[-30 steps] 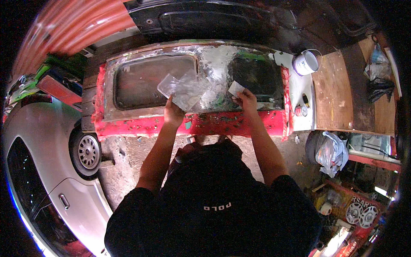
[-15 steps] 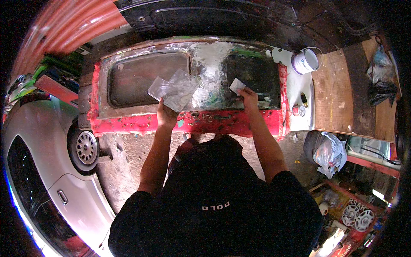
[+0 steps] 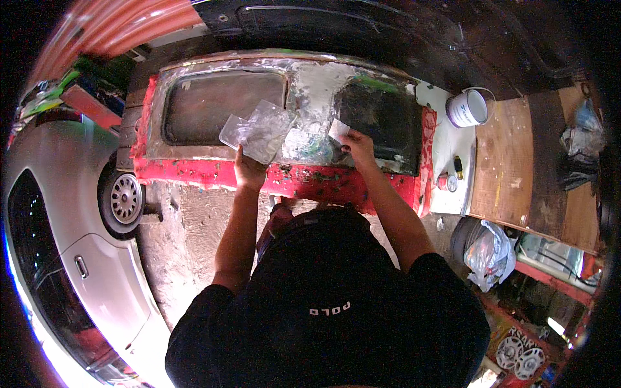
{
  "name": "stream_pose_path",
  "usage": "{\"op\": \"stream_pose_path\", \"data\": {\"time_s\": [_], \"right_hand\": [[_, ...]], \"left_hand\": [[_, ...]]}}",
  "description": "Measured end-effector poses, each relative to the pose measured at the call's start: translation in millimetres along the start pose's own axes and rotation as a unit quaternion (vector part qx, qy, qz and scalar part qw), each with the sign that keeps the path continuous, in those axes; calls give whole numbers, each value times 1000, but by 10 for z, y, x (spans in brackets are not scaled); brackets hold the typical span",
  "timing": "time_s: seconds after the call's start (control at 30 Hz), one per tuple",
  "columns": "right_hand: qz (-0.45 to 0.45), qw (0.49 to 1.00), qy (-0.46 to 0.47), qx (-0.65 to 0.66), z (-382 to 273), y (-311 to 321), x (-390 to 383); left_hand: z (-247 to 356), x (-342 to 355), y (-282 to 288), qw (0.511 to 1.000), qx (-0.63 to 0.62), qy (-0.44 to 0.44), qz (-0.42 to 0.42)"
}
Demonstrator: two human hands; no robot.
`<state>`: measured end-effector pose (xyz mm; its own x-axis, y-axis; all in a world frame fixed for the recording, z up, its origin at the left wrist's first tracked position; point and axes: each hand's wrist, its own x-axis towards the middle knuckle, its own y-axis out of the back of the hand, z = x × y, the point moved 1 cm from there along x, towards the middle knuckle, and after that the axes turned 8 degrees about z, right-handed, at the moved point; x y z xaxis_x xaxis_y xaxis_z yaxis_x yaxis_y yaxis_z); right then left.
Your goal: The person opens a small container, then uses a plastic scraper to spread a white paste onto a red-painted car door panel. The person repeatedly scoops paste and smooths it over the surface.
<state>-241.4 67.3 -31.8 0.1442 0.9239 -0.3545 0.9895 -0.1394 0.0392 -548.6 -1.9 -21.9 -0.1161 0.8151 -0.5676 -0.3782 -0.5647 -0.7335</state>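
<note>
My left hand (image 3: 249,171) grips the lower edge of a clear plastic sheet (image 3: 255,136), tilted over the window area. Whitish smears show on the sheet. A small white flat spreader (image 3: 338,130) is pinched in my right hand (image 3: 359,149), close to the sheet's right side. Beneath both hands lies a vehicle body panel (image 3: 314,84) with two dark window areas and a patchy white and grey strip between them. Red material (image 3: 310,183) with dark specks borders its near edge. Whether the spreader touches the panel I cannot tell.
At the right, a white surface holds a paint can (image 3: 467,108), a small red-and-white tin (image 3: 446,182) and a dark small bottle (image 3: 458,167). Wooden boards (image 3: 501,155) lie beyond it. A silver car (image 3: 84,213) stands at the left. Plastic bags (image 3: 488,258) hang near a tyre.
My right hand and the spreader have moved left, toward the plastic sheet. My left hand still holds the sheet in about the same place. The view has shifted slightly.
</note>
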Motion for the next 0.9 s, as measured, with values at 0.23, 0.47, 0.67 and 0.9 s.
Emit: {"op": "stream_pose_path", "data": {"time_s": [0.23, 0.47, 0.67, 0.9], "right_hand": [[-20, 998, 48, -35, -72, -167, 193], [19, 984, 119, -131, -1, -338, 334], [9, 936, 265, -230, -120, -614, 267], [9, 976, 156, -153, 30, -734, 431]], "left_hand": [[58, -175, -25, 1000, -7, -15, -15], [155, -103, 106, 999, -10, -13, -30], [277, -129, 67, 1000, 1, -24, 3], [401, 101, 226, 1000, -15, -9, -19]]}}
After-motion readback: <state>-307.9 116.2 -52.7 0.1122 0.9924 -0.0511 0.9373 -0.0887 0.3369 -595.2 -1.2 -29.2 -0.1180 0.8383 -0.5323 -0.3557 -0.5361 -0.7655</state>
